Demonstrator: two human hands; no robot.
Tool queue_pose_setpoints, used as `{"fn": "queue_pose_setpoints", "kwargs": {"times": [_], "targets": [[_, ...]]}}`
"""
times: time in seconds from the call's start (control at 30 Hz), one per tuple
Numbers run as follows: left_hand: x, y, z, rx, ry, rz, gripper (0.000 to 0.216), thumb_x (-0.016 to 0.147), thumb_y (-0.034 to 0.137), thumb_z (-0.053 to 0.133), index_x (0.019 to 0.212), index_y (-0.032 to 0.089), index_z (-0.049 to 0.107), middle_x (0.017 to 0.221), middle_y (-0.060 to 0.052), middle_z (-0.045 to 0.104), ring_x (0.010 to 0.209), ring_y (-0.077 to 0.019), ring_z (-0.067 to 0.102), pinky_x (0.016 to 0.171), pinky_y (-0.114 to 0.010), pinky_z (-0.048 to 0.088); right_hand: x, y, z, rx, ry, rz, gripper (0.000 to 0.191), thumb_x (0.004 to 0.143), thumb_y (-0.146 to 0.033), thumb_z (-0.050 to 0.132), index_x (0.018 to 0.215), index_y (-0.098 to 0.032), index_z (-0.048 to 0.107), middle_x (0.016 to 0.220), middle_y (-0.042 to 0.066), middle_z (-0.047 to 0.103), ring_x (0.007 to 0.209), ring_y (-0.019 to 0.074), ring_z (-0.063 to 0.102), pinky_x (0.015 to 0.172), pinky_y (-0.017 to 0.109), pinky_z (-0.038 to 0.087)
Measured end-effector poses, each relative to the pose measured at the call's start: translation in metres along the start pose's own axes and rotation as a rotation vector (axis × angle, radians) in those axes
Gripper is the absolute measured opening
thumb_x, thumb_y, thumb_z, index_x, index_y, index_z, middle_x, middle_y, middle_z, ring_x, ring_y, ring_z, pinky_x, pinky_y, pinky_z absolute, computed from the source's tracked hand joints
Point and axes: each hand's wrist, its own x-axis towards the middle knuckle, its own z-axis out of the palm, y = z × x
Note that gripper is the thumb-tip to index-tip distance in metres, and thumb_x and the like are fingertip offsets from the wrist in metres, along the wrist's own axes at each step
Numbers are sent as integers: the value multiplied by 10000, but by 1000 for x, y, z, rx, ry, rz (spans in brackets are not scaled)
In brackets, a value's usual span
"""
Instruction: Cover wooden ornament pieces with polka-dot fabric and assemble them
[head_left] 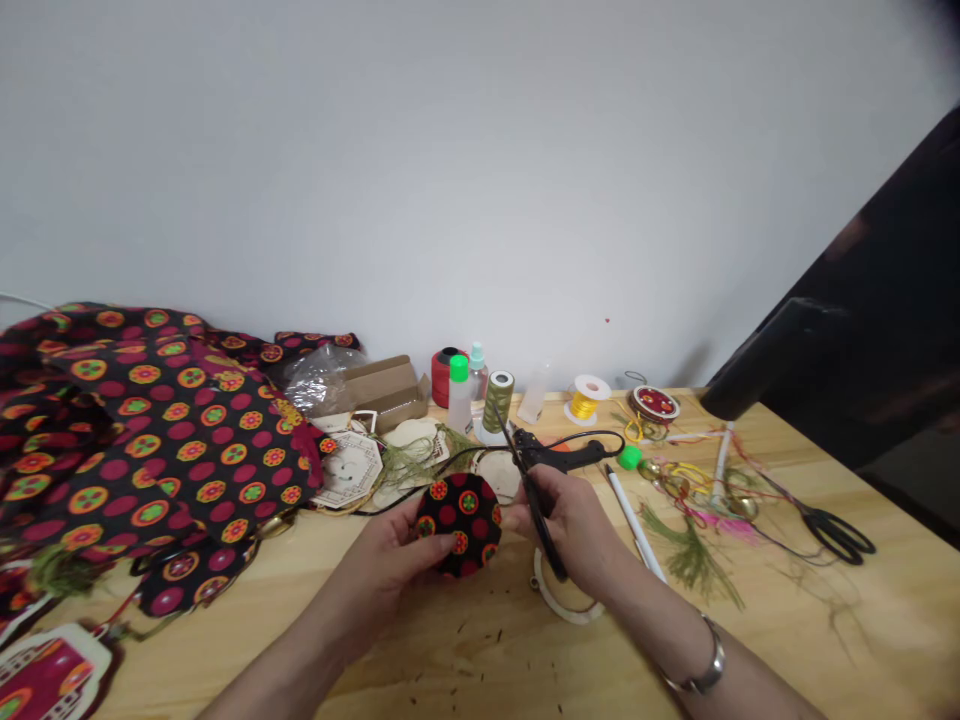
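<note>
My left hand (401, 560) holds a round disc of black fabric (472, 525) printed with red dots and orange flowers, its thumb on the front. In my right hand (574, 525) is a long, slim black pointed tool (536, 500), tip up and to the left; seen edge-on, its exact kind is unclear. My right fingertips are at or very near the disc's right edge. A pale wooden ring (566, 605) lies on the table under my right hand. Small dark scraps (487, 637) are scattered below the disc.
Patterned fabric (187, 430) is heaped at left. Behind my hands stand a green-capped bottle (459, 395), a green thread cone (498, 402) and a yellow spool (587, 400). A black glue gun (566, 455) and its cable lie nearby. Scissors (836, 535), a white pen (634, 520) and tangled threads lie right.
</note>
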Motion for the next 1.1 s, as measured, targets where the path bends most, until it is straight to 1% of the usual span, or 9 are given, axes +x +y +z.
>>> {"fn": "queue_pose_setpoints", "kwargs": {"times": [0.1,0.2,0.4,0.5,0.73,0.8,0.9,1.0,1.1], "targets": [[-2,1,2,31,-99,3,417,660,201,735,1071,170,668,960,-105,729,808,-212,671,725,-291,507,0,-4,3,217,-71,28,390,616,-492,729,696,-159,543,624,-27,540,572,104,442,514,206,355],[-5,1,2,31,-167,21,417,652,207,736,1062,166,673,972,-117,725,828,-237,669,752,-330,504,2,-7,5,309,-116,20,382,606,-465,747,691,-164,528,606,-44,514,551,90,421,503,200,342],[-7,1,1,78,-183,63,402,622,232,753,1010,149,693,920,-128,732,814,-260,672,716,-331,508,0,-20,0,286,-177,36,426,577,-475,761,673,-170,481,560,-70,438,512,66,345,449,182,278],[-9,3,2,100,-205,67,418,631,226,742,1038,154,683,940,-127,729,830,-263,670,730,-336,502,-5,-30,-3,288,-167,26,440,551,-476,773,689,-171,487,561,-76,427,503,60,337,438,176,270],[-26,16,20,203,-243,83,342,670,165,687,1011,138,688,928,-124,728,790,-229,666,663,-283,496,-15,-44,-7,358,-152,-40,378,583,-419,751,646,-165,479,574,-68,446,520,61,358,464,174,292],[-33,19,25,182,-224,68,359,671,158,689,1030,149,678,943,-117,727,807,-225,666,680,-289,502,-17,-45,-7,385,-118,-45,355,579,-396,745,649,-167,483,576,-67,452,520,64,369,477,181,311],[-42,19,31,70,-144,39,355,716,209,678,1067,157,658,1007,-125,711,863,-226,663,753,-332,508,-21,-47,-9,433,-41,-42,326,574,-376,731,666,-176,490,575,-65,469,520,73,399,494,195,339],[-52,11,35,-57,-42,15,267,738,248,675,983,143,686,978,-126,719,823,-201,671,750,-327,514,-26,-52,-9,435,16,-35,330,563,-386,727,666,-184,487,573,-62,479,528,84,426,505,205,356],[-60,1,39,-120,28,34,242,699,226,717,924,137,701,919,-112,733,765,-183,675,733,-320,520,-31,-57,-6,440,38,-30,349,550,-402,730,652,-183,479,572,-61,470,532,85,422,505,207,353]]}}
